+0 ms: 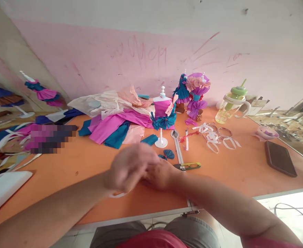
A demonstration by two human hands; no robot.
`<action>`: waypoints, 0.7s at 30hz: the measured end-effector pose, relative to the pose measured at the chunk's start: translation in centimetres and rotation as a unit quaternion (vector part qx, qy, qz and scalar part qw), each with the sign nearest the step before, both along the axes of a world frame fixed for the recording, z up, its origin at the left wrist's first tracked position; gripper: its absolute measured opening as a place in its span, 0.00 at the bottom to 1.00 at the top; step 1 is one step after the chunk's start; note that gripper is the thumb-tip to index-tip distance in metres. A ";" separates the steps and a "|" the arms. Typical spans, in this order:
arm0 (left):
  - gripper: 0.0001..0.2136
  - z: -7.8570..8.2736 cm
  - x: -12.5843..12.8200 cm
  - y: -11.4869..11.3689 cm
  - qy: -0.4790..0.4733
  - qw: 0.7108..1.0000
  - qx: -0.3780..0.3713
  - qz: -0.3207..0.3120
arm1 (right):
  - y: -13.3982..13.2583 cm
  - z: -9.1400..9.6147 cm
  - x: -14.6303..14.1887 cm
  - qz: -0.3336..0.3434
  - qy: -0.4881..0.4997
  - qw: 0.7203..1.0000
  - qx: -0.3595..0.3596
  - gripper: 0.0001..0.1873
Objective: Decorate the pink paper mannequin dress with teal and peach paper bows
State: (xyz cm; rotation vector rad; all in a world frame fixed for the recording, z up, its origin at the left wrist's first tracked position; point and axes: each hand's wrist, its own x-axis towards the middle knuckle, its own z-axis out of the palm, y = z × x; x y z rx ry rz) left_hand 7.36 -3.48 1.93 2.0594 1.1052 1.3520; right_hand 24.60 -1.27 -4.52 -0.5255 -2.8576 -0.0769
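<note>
My left hand (133,167) is curled and smeared by motion above the front of the orange table. Close against it, my right hand (160,174) is closed too, its fingertips mostly covered. What they grip is hidden. A narrow white strip (119,195) shows just below my left hand. Beyond the hands stands a small white dress form (161,142) in a pink bodice with teal ruffles and a peach paper fan. A teal paper bow (169,154) lies near its base. Yellow-handled thread snips (191,166) rest right of my right hand, across a pale metal strip-like tool (178,150).
Pink and teal paper sheets (110,127) are piled at the back left. Dressed forms (196,93) stand by the wall. White ribbon loops (212,136), a bottle (231,106) and a phone (280,158) occupy the right side. Part of another person's area is pixelated at left.
</note>
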 end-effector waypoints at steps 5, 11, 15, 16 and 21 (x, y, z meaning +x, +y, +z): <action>0.09 2.3 -2.3 3.2 -0.105 0.993 0.014 0.059 | -0.1 0.4 0.0 0.000 0.018 1.000 -0.010 0.18; 0.11 0.0 -5.3 2.3 0.296 0.935 -0.170 -0.099 | 0.7 0.0 0.2 0.000 0.024 0.999 -0.022 0.21; 0.09 -2.4 -6.5 2.4 0.421 0.877 -0.200 -0.119 | 1.4 0.4 0.9 -0.042 0.038 0.998 -0.016 0.25; 0.07 -2.9 -6.4 2.5 0.434 0.873 -0.192 -0.111 | 1.4 0.8 1.1 -0.061 0.047 0.997 -0.018 0.25; 0.08 -4.9 -5.2 2.2 0.309 0.936 -0.154 -0.065 | 0.9 4.0 0.9 -0.270 0.107 0.947 -0.136 0.16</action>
